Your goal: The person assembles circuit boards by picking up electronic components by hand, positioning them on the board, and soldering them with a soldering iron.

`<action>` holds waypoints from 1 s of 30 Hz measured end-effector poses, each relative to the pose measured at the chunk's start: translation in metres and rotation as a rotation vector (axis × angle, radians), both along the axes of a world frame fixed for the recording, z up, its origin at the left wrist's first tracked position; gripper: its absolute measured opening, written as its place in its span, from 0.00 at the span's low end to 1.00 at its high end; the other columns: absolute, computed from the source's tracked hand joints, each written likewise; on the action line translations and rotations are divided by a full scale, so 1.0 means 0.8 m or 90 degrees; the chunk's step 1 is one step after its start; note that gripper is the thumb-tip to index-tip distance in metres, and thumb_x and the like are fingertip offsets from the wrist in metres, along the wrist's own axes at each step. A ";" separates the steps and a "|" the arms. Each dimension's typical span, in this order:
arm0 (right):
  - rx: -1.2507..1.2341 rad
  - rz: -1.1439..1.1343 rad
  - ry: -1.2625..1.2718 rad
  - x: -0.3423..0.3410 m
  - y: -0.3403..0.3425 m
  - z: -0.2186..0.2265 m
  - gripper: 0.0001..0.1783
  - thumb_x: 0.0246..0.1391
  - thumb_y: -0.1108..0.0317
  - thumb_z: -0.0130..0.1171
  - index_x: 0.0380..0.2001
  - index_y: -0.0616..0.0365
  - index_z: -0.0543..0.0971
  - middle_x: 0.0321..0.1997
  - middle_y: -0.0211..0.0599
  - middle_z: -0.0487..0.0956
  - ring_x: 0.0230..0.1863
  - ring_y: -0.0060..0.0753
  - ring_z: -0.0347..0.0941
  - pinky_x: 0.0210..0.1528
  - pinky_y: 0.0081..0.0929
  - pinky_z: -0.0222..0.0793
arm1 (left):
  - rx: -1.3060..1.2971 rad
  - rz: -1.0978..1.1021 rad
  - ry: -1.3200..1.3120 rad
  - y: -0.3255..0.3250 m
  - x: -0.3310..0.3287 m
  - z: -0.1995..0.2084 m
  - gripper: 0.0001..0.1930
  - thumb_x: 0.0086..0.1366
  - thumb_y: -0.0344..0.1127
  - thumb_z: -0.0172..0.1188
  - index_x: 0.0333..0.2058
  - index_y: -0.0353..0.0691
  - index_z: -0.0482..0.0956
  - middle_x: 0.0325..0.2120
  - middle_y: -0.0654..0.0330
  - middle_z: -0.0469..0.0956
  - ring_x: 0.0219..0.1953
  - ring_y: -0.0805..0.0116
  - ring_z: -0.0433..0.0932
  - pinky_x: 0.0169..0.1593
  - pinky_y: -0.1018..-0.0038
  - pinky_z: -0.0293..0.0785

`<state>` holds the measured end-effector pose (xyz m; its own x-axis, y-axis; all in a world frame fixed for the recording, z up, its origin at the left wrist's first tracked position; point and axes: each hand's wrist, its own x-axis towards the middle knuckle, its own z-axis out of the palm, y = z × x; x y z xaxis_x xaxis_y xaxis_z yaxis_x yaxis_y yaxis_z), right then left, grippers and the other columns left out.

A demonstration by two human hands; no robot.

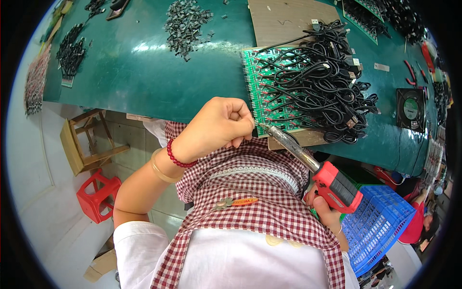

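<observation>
My left hand (224, 124) is closed in a pinch at the near left corner of a green circuit board panel (260, 91). Whatever sits between its fingertips is too small or hidden to make out. In my right hand (325, 212) is a red and black soldering gun (337, 185), gripped by its handle. Its long metal barrel slants up to the left, and the tip is at the panel's near edge, close to my left fingertips. Black USB cables (327, 82) run from the panel and lie bunched over its right side. Pins line the panel's left edge.
A pile of small dark parts (185, 29) lies on the green table (125, 72). A wooden board (284, 24) is under the panel. Right: red-handled pliers (410, 72), a black fan (410, 110). Below: a blue crate (375, 221), a red stool (97, 195), a wooden stool (72, 147).
</observation>
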<state>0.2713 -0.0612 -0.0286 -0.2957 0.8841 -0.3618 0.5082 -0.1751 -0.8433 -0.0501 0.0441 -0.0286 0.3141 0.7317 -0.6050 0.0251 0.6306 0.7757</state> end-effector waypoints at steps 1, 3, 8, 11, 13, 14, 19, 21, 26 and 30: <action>0.000 0.000 0.000 0.001 -0.001 0.000 0.09 0.41 0.68 0.62 0.29 0.54 0.78 0.27 0.33 0.75 0.27 0.33 0.70 0.27 0.29 0.63 | 0.000 0.000 0.000 0.000 0.000 0.000 0.05 0.60 0.30 0.53 0.26 0.37 0.71 0.19 0.64 0.75 0.17 0.85 0.68 0.19 0.87 0.62; 0.005 0.012 -0.030 0.002 -0.002 -0.001 0.09 0.41 0.68 0.62 0.29 0.55 0.78 0.27 0.33 0.75 0.26 0.34 0.70 0.27 0.29 0.63 | 0.003 -0.001 -0.001 0.000 0.001 -0.001 0.05 0.60 0.30 0.53 0.26 0.37 0.71 0.19 0.63 0.75 0.17 0.85 0.68 0.19 0.87 0.62; -0.008 -0.005 0.029 0.002 -0.002 0.000 0.11 0.41 0.69 0.62 0.32 0.58 0.77 0.26 0.35 0.74 0.26 0.33 0.70 0.27 0.28 0.64 | 0.008 0.012 -0.009 -0.001 0.000 -0.002 0.05 0.60 0.30 0.54 0.26 0.36 0.71 0.19 0.63 0.75 0.16 0.85 0.68 0.18 0.87 0.62; -0.015 -0.075 0.123 -0.018 -0.001 0.009 0.17 0.48 0.62 0.59 0.38 0.62 0.72 0.22 0.35 0.71 0.23 0.27 0.66 0.25 0.25 0.62 | 0.007 0.009 -0.002 0.000 0.002 -0.001 0.05 0.60 0.30 0.54 0.26 0.36 0.71 0.19 0.63 0.75 0.16 0.85 0.68 0.18 0.87 0.62; -0.018 -0.144 0.204 -0.025 0.002 0.013 0.23 0.53 0.56 0.56 0.42 0.64 0.68 0.19 0.35 0.68 0.20 0.24 0.62 0.23 0.24 0.60 | 0.005 0.010 -0.001 0.000 0.003 0.000 0.05 0.60 0.30 0.54 0.26 0.36 0.72 0.19 0.63 0.75 0.16 0.84 0.68 0.18 0.87 0.62; -0.029 -0.153 0.261 -0.026 0.004 0.014 0.25 0.53 0.56 0.56 0.46 0.64 0.65 0.18 0.35 0.68 0.19 0.24 0.62 0.22 0.24 0.60 | 0.005 0.012 0.002 -0.001 0.003 0.001 0.06 0.60 0.30 0.54 0.26 0.35 0.71 0.19 0.63 0.75 0.16 0.84 0.68 0.18 0.87 0.62; -0.030 -0.175 0.303 -0.032 0.010 0.018 0.26 0.54 0.57 0.55 0.48 0.63 0.63 0.17 0.35 0.67 0.17 0.24 0.61 0.21 0.25 0.61 | 0.101 -0.061 0.108 0.010 -0.009 0.010 0.06 0.59 0.30 0.56 0.27 0.34 0.72 0.18 0.66 0.72 0.15 0.84 0.68 0.18 0.86 0.63; -0.014 -0.179 0.329 -0.037 0.016 0.023 0.26 0.54 0.55 0.55 0.48 0.63 0.63 0.16 0.34 0.67 0.16 0.24 0.61 0.20 0.24 0.60 | 0.327 -0.048 0.310 0.029 -0.028 0.005 0.05 0.58 0.30 0.57 0.29 0.35 0.73 0.19 0.67 0.72 0.17 0.83 0.69 0.20 0.84 0.64; 0.097 -0.247 0.373 -0.045 0.037 0.033 0.26 0.56 0.55 0.53 0.49 0.64 0.63 0.16 0.33 0.66 0.14 0.21 0.59 0.17 0.19 0.58 | 0.718 0.095 0.751 0.111 -0.063 -0.029 0.07 0.54 0.32 0.58 0.29 0.36 0.73 0.23 0.55 0.74 0.29 0.54 0.75 0.32 0.65 0.71; 0.273 -0.309 0.457 0.037 0.076 0.076 0.23 0.59 0.58 0.50 0.50 0.64 0.63 0.19 0.30 0.63 0.16 0.19 0.56 0.17 0.17 0.54 | 0.685 0.004 0.830 0.129 -0.070 -0.042 0.07 0.55 0.33 0.57 0.28 0.35 0.73 0.25 0.54 0.76 0.31 0.54 0.75 0.34 0.65 0.71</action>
<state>0.3013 -0.0004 0.0320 0.1126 0.9830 0.1449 -0.1999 0.1653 -0.9658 -0.1062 0.1472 -0.0621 0.0399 0.9540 0.2971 0.9487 -0.1296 0.2886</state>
